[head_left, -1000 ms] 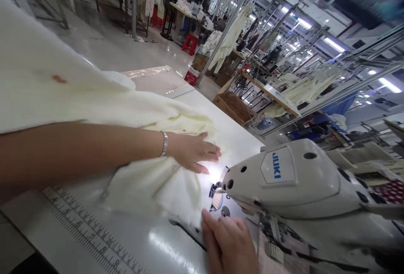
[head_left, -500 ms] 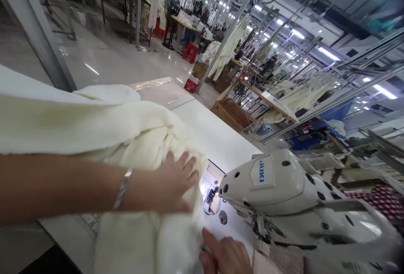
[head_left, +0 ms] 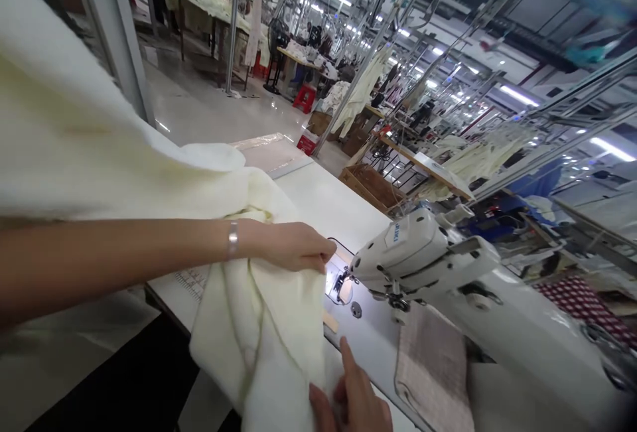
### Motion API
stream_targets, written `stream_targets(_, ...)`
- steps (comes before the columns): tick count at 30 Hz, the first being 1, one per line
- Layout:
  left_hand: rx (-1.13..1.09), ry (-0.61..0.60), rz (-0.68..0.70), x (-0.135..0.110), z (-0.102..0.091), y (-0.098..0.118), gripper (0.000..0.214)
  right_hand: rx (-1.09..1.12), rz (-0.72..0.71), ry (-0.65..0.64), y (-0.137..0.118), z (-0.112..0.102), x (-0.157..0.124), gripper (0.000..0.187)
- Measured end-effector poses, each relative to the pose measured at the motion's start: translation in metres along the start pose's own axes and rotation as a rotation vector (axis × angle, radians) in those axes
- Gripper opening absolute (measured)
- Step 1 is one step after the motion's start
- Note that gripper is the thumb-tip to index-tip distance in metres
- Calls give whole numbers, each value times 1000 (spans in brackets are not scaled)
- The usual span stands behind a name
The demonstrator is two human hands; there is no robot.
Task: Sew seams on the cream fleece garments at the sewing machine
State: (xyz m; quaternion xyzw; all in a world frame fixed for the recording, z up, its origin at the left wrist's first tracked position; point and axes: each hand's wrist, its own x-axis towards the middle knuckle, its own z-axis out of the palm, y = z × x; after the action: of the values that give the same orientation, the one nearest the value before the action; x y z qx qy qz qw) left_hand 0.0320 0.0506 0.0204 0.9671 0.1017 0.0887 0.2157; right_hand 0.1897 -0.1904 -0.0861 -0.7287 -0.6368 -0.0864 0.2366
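Observation:
A large piece of cream fabric (head_left: 283, 332) drapes over the sewing table and hangs past its front edge. My left hand (head_left: 298, 246) pinches the fabric's upper edge, just left of the presser foot (head_left: 341, 284). Lower down, my right hand (head_left: 361, 395) holds the fabric's side edge between thumb and curled fingers, its index finger stretched forward. The exact grip there is partly hidden. The white sewing machine (head_left: 423, 253) stands to the right, its lamp lighting the needle area. The fabric edge lies beside the foot, apart from it.
The white tabletop (head_left: 328, 196) extends behind the machine. A folded pinkish cloth (head_left: 432, 365) lies under the machine arm. Beyond are a cardboard box (head_left: 371, 186), a red stool (head_left: 304, 97) and a metal post (head_left: 112, 34) at left.
My left hand has gone from lying spread on the fabric to pinching its edge, lifted and straightened beside the foot. The bunched fabric now hangs smoother. The view has shifted, showing the pinkish cloth more fully.

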Motion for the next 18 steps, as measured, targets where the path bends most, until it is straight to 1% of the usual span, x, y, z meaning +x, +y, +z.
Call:
stream_targets(2,51,29,69,-32,-8,27,10,34,-7,-40,8,-3,2,61)
stream_targets(4,190,19,191,-67,-8,56,9,6,-55,-30,17,-8,4,49)
stream_targets(6,332,-33,271,-99,1,77,9,-49,-129,3,23,-14,4,35)
stream_targets(7,369,-62,278,-112,7,84,9,-64,-160,15,25,-16,4,32)
stream_targets(9,379,-93,238,-130,20,90,11,-51,-191,25,26,-20,3,28)
stream_targets(12,362,-65,212,-136,27,86,12,23,-218,56,22,-22,2,26)
stream_targets(15,412,0,263,-129,22,78,16,101,-252,63,17,-21,4,30)
stream_targets(18,463,78,319,-122,16,82,19,146,-223,42,13,-22,6,18)
